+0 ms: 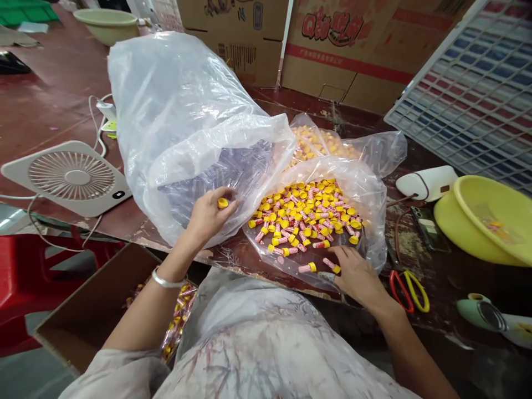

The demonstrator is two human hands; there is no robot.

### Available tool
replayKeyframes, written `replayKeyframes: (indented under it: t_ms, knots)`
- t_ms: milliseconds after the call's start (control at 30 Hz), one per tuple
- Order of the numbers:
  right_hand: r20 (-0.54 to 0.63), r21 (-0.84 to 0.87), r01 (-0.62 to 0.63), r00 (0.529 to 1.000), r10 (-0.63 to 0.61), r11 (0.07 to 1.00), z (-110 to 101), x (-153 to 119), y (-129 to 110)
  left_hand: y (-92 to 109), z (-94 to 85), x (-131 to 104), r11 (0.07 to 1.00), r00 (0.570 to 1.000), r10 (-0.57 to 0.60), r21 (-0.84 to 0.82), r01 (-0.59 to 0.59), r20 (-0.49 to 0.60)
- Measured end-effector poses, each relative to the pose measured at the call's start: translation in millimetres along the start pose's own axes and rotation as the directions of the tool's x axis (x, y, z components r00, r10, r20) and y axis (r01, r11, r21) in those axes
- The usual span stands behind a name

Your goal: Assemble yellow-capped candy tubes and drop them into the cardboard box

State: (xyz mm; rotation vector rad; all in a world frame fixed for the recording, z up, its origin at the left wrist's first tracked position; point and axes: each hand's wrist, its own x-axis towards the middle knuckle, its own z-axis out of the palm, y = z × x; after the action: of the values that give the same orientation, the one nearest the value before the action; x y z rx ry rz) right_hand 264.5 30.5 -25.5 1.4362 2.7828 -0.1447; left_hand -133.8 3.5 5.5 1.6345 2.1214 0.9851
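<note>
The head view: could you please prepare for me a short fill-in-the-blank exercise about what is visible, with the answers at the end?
1. The left hand holds a small cap whose colour is ____.
2. The bracelet is worn on the person's ____ wrist.
3. The scissors have one yellow handle loop and one ____ handle loop.
4. The bowl nearest the scissors stands on the person's ____ side.

Missing words: yellow; left; red; right.

There are two hands (210, 219) (355, 275), two basins (107, 30) (459, 230), one fan (77, 177), one pair of scissors (410, 289) and countless tubes (307, 216)
</note>
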Motion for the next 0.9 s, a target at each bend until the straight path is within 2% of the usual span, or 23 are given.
replayKeyframes:
  t_ms: [100,200,300,400,567,667,767,833,900]
  knots:
    - [0.048,-0.054,-0.032,0.998,0.034,0.998,-0.2,-3.6,7.9,16.0,-10.8,-34.5,0.973,0.992,0.027,-0.23,0.002,0.123]
    - [0.026,-0.008,-0.026,0.999,0.027,1.0,-4.1,-0.4,7.9,29.0,-1.1,-59.8,0.927,0.958,0.083,-0.373,0.026,0.274]
    - [-0.167,0.214,0.149,0.979,-0.114,0.966,-17.6,12.1,-6.8,37.9,17.5,-72.1,0.907,0.928,0.162,-0.421,-0.006,0.337]
    - [-0.349,0.381,0.362,0.909,-0.23,0.851,-36.0,31.1,-33.6,46.3,30.6,-76.4,0.901,0.908,0.199,-0.433,-0.022,0.368]
    - [-0.405,0.494,0.463,0.872,-0.276,0.736,-51.8,57.1,-71.5,57.5,33.4,-80.2,0.837,0.876,0.226,-0.545,0.048,0.425]
    - [-0.446,0.482,0.55,0.824,-0.349,0.682,-48.5,60.7,-86.1,59.7,33.5,-83.2,0.729,0.871,0.163,-0.652,0.21,0.463]
    - [-0.464,0.443,0.588,0.796,-0.388,0.677,-37.1,58.9,-101.1,61.7,36.8,-85.5,0.532,0.863,0.087,-0.755,0.383,0.498]
    - [-0.505,0.383,0.59,0.778,-0.374,0.711,-27.0,57.9,-111.6,63.9,40.7,-86.0,0.436,0.864,0.053,-0.79,0.431,0.5]
    - [-0.566,0.322,0.6,0.742,-0.359,0.732,-18.7,58.6,-121.0,65.5,44.9,-85.2,0.415,0.869,0.052,-0.802,0.43,0.492]
